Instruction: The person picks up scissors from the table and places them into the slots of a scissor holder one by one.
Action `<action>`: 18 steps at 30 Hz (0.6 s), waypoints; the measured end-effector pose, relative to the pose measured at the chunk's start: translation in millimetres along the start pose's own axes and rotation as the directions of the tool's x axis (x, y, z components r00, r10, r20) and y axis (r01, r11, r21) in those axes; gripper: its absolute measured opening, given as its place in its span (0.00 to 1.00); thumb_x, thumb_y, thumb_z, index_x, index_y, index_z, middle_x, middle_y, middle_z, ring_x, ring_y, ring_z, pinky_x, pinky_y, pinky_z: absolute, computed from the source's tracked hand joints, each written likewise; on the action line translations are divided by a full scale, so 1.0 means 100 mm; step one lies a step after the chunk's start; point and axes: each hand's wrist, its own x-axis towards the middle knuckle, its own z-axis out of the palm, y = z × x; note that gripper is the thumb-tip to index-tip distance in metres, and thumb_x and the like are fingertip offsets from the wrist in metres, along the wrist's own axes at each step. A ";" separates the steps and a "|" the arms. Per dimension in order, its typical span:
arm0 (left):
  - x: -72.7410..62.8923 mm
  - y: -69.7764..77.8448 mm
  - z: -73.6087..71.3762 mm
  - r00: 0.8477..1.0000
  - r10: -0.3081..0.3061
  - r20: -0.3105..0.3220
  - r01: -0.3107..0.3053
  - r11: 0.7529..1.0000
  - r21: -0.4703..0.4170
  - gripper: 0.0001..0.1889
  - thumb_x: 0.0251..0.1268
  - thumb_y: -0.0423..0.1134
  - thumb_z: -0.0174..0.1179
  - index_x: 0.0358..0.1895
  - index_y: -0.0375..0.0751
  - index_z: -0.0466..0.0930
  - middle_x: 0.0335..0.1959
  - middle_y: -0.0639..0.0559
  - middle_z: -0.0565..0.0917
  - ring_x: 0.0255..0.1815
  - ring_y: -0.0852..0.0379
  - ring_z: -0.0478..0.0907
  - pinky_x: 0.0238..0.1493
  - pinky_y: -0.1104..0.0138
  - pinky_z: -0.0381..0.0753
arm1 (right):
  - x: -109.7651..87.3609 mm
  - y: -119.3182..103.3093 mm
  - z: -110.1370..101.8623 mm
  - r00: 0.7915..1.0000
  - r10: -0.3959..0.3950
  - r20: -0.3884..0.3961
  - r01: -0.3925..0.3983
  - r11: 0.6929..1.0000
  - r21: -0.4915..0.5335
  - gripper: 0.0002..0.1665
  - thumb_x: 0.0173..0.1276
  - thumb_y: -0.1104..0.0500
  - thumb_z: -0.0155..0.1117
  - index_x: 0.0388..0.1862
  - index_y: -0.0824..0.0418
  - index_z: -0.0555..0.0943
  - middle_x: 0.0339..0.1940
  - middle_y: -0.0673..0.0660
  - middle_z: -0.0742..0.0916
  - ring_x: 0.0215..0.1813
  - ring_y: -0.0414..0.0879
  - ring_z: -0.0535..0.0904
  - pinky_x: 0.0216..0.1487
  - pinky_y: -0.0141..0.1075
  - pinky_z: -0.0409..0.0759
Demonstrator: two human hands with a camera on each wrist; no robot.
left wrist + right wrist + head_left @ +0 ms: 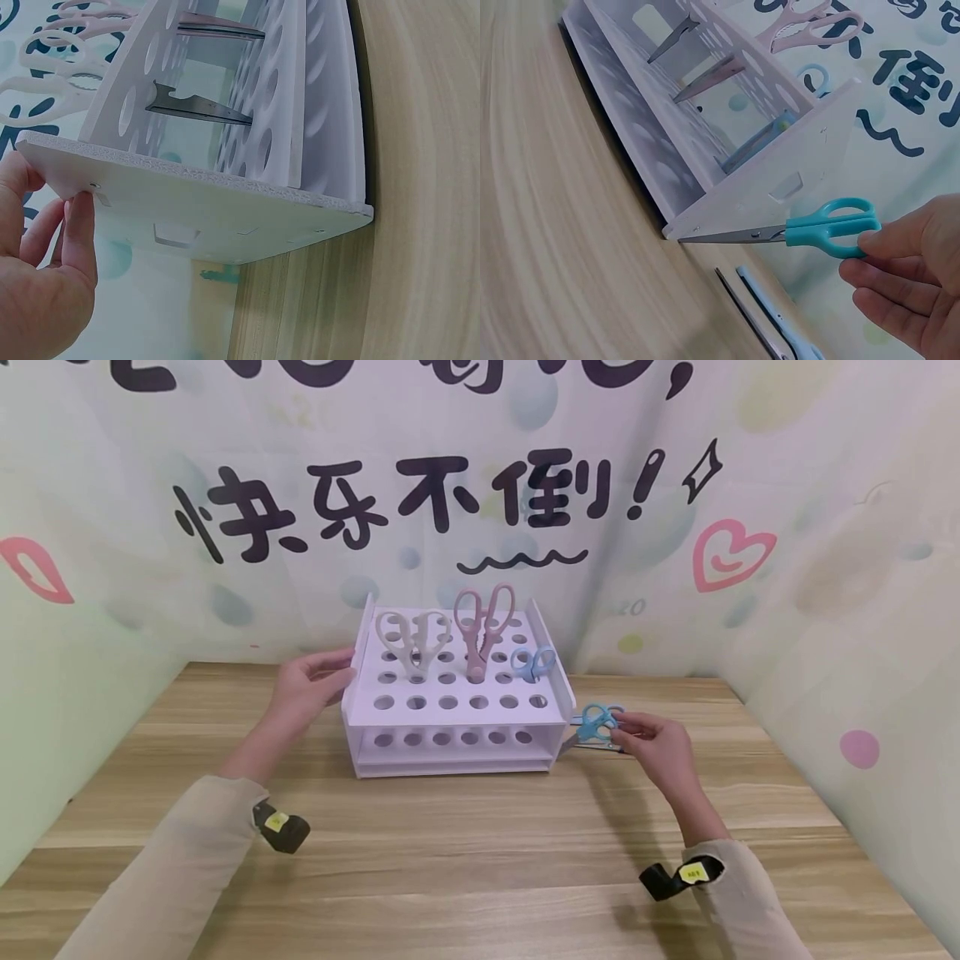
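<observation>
The left hand [303, 681] touches the outer left side of a white plastic rack with rows of round holes [435, 717], up near its top, with the fingers loosely bent. The right hand [660, 747] pinches one finger loop of the shiny metal scissors with teal plastic handles [802, 232], thumb on one side and fingers on the other. These scissors are off to the right of the rack, and their closed blades point at its low right corner. I cannot tell if the tip touches it. Light blue and grey scissors [765, 301] lie close by on the brown wooden table [450, 868], partly cut off in the right wrist view. Three more scissors stand in the rack with their blades down in the holes: scissors with white handles [416, 667] on the left, scissors with dusty pink handles [476, 664] in the middle, and small scissors with pale blue handles [532, 670] on the right. Behind is a pale cloth with big black writing [637, 610].
</observation>
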 end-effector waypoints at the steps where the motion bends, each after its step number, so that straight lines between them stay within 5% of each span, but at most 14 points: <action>1: 0.00 0.00 0.00 1.000 -0.001 0.000 0.001 1.000 0.004 0.24 0.63 0.37 0.56 0.62 0.35 0.68 0.57 0.39 0.72 0.52 0.53 0.73 0.45 0.73 0.79 | 0.01 -0.01 0.00 1.000 0.000 0.000 0.000 1.000 -0.005 0.19 0.59 0.62 0.66 0.49 0.67 0.80 0.37 0.65 0.85 0.32 0.38 0.81 0.35 0.37 0.84; 8: 0.01 0.00 0.00 1.000 0.005 -0.004 -0.005 1.000 0.009 0.24 0.64 0.37 0.56 0.62 0.35 0.67 0.57 0.39 0.71 0.57 0.46 0.70 0.45 0.73 0.79 | 0.10 -0.08 -0.01 1.000 -0.011 0.002 0.011 0.999 -0.053 0.18 0.59 0.63 0.66 0.48 0.67 0.81 0.36 0.64 0.85 0.32 0.38 0.81 0.29 0.26 0.80; 18: -0.01 0.01 0.00 1.000 -0.004 -0.005 0.004 1.000 0.008 0.24 0.64 0.38 0.56 0.63 0.35 0.67 0.58 0.39 0.71 0.58 0.46 0.69 0.46 0.74 0.78 | 0.21 -0.36 -0.18 0.995 -0.096 -0.003 0.095 0.987 -0.132 0.16 0.61 0.59 0.65 0.46 0.64 0.82 0.36 0.62 0.86 0.32 0.35 0.78 0.28 0.25 0.76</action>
